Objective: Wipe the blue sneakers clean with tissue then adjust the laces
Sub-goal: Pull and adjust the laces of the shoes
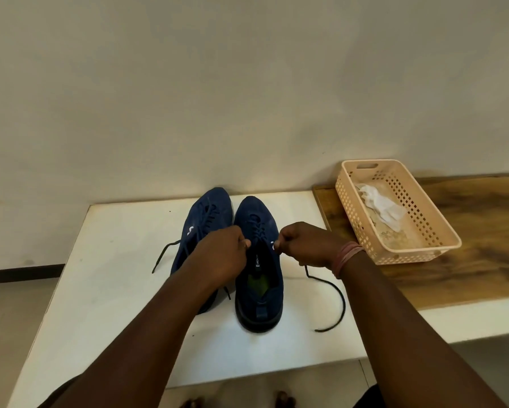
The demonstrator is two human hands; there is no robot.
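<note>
Gripping lace ends of right sneaker (257, 260) — left hand (221, 254), right hand (304, 245) both fisted; two sneakers, one basket (424, 248), tissue (380, 206) inside.

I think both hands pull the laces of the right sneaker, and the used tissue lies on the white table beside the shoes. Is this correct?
Not quite. The head view shows the tissue lying inside the peach basket on the wooden board, not on the white table. The rest holds: left hand and right hand pull the laces of the right sneaker.
</note>
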